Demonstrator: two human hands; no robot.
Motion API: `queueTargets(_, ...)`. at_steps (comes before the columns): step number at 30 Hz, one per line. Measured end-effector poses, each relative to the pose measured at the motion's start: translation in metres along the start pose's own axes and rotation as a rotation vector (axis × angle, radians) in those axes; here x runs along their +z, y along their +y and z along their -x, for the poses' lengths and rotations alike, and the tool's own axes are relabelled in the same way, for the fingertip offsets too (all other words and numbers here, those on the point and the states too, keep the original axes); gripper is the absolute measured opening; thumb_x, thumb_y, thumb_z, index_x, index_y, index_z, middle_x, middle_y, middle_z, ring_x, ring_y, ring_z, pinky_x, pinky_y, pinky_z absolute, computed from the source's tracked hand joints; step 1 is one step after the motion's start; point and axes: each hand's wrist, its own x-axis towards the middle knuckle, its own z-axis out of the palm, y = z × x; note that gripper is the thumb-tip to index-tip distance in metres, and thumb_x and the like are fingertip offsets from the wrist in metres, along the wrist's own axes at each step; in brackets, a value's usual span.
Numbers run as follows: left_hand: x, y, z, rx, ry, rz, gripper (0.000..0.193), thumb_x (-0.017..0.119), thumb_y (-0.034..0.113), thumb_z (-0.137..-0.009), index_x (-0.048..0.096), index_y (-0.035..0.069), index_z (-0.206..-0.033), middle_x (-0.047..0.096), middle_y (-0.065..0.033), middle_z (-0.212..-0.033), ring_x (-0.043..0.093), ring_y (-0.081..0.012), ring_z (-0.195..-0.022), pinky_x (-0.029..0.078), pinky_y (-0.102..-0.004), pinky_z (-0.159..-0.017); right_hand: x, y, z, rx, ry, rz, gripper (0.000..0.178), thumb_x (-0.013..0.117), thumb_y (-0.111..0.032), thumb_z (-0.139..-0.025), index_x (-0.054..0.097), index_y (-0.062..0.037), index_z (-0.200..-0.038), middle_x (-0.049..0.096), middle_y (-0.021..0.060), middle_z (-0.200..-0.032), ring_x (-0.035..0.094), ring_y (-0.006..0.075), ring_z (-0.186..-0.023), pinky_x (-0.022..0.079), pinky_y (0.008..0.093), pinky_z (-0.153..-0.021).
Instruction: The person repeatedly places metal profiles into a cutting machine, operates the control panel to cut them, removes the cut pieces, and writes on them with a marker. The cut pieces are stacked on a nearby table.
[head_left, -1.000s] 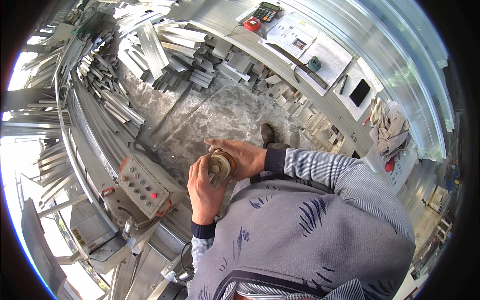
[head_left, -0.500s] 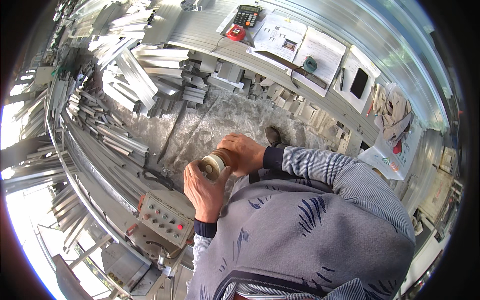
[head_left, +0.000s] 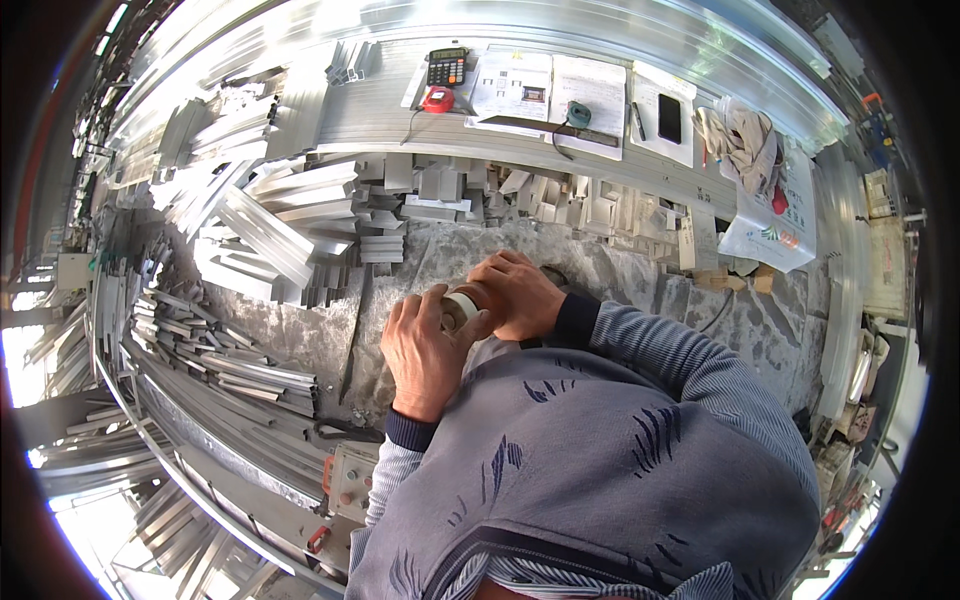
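In front of my waist, both hands hold a brown jar-like container [head_left: 482, 298] with a cream-white end that looks like a lid. The container lies tilted, its pale end toward the left. My left hand [head_left: 425, 345] curls its fingers and thumb around that pale end. Around the brown body my right hand [head_left: 522, 295] is closed, hiding much of it. What is inside the container I cannot make out.
Beyond the floor, a long bench [head_left: 400, 145] carries a calculator [head_left: 447, 67], a red tape measure [head_left: 438, 99], papers [head_left: 590, 90], a phone [head_left: 669, 119] and a crumpled cloth [head_left: 738, 140]. Metal profiles [head_left: 265, 235] lie piled left and ahead. A control box [head_left: 352, 480] stands by my left forearm.
The view has turned, so the bench sits straighter ahead and the control box is partly behind my left sleeve. My left fingers lie further over the pale end. Both hands still hold the container.
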Motion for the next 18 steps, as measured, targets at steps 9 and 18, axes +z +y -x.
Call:
queueTargets(9,0.002,-0.018,0.013,0.57,0.116,0.143,0.04,0.073,0.005,-0.074,0.068,0.005,-0.113,0.063,-0.0129,-0.124,0.059,-0.0346,-0.114,0.05,-0.0436,-0.094,0.013,-0.026,0.02,0.006,0.078,0.042,0.063,0.085,-0.023,-0.061,0.06,-0.0115,-0.117,0.061,0.0088,-0.114,0.055,0.0327,-0.111,0.042,0.0454,-0.099)
queueTargets(18,-0.006,-0.012,0.023,0.379,0.196,0.09,0.066,0.086,0.007,-0.065,0.062,0.009,-0.126,0.061,-0.0119,-0.128,0.059,-0.0337,-0.114,0.052,-0.0425,-0.093,0.013,-0.01,0.002,-0.049,-0.008,-0.071,0.066,0.084,-0.022,-0.059,0.058,-0.0117,-0.119,0.061,0.0099,-0.112,0.055,0.033,-0.112,0.041,0.0464,-0.1)
